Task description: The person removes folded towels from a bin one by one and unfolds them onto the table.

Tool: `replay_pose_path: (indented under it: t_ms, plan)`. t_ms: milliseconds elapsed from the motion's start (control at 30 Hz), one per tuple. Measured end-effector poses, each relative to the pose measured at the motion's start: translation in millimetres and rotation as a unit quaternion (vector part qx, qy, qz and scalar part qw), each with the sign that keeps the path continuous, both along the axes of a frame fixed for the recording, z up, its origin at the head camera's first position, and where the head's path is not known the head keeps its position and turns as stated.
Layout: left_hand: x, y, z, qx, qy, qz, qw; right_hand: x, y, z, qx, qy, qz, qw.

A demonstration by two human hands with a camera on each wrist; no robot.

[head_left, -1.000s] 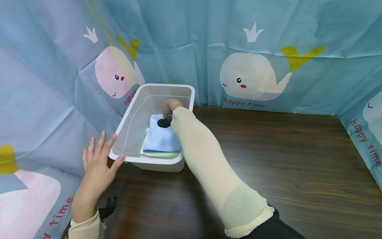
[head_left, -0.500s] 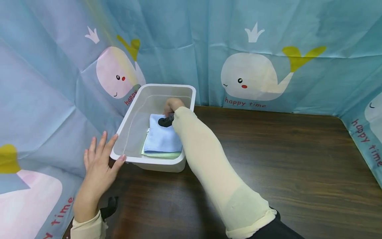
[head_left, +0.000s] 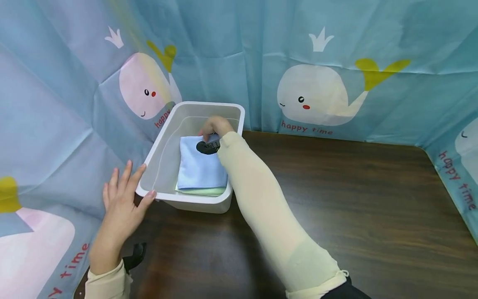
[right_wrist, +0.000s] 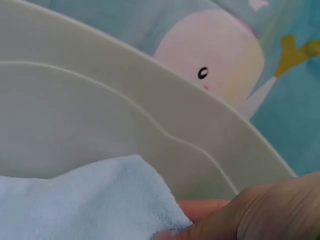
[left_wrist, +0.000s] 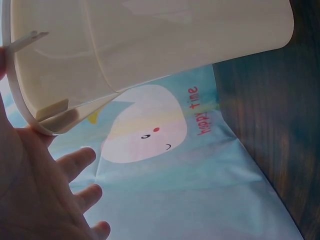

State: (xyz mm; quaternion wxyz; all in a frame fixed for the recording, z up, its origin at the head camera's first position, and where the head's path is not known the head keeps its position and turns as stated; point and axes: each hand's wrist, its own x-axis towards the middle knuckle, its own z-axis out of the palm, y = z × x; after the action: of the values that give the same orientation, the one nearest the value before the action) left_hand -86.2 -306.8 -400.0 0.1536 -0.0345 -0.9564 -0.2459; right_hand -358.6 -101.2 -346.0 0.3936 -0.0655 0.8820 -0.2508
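A white plastic bin (head_left: pixel 154 143) stands on the table at the left. Inside lies a folded light blue cloth (head_left: pixel 201 170), on top of a pale green cloth (head_left: pixel 204 191) that shows only along the near edge. My right hand (head_left: pixel 217 126) reaches into the bin and pinches the far edge of the blue cloth. In the right wrist view, thumb and finger hold that cloth's corner (right_wrist: pixel 167 212), which is lifted. My left hand (head_left: pixel 121 216) touches the bin's near left corner with its fingers spread. The left wrist view shows the palm (left_wrist: pixel 25 185) beside the bin's rim.
A blue curtain (head_left: pixel 257 54) with whale prints hangs behind the table and along its left and right sides. The dark wooden table (head_left: pixel 336 195) extends to the right of the bin. A black strap (head_left: pixel 136 255) is on the left wrist.
The blue cloth's far edge has shifted slightly left and away, with the right hand a little higher. My left hand stays at the bin's corner.
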Motion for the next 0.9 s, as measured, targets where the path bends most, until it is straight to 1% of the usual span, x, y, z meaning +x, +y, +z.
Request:
replay_pose_path:
  t_ms: [67,133,167,200,300,433,533,700,900]
  plan:
    - [-0.5,-0.1,0.3,0.001,-0.001,-0.001,1.0000,2.1,1.4,6.5,-0.014,-0.017,0.012,1.000]
    - [-1.0,-0.3,0.8,0.002,-0.003,-0.001,1.0000,3.3,3.2,11.4,-0.026,-0.022,0.027,0.999]
    - [-1.3,-0.5,0.9,0.002,-0.004,-0.001,1.0000,3.4,3.9,13.7,-0.032,-0.023,0.031,0.999]
    - [-1.8,-0.7,1.2,0.002,-0.004,-0.001,1.0000,3.4,5.0,15.9,-0.035,-0.012,0.033,0.999]
    - [-4.3,-1.9,2.1,-0.001,-0.004,0.001,1.0000,2.3,7.8,22.5,-0.063,0.002,0.026,0.998]
    - [-7.0,-3.6,2.2,-0.005,-0.008,0.001,1.0000,1.1,9.8,32.8,-0.105,-0.012,0.013,0.994]
    - [-8.8,-4.9,1.5,-0.005,-0.013,0.000,0.9999,0.4,11.6,42.9,-0.130,-0.008,0.003,0.992]
    - [-14.0,-8.4,-0.3,-0.003,-0.020,-0.002,0.9998,-0.1,14.9,61.9,-0.166,0.036,0.002,0.985]
    - [-21.8,-13.0,-3.5,-0.001,-0.016,-0.006,0.9999,6.7,23.2,88.2,-0.221,0.079,-0.002,0.972]
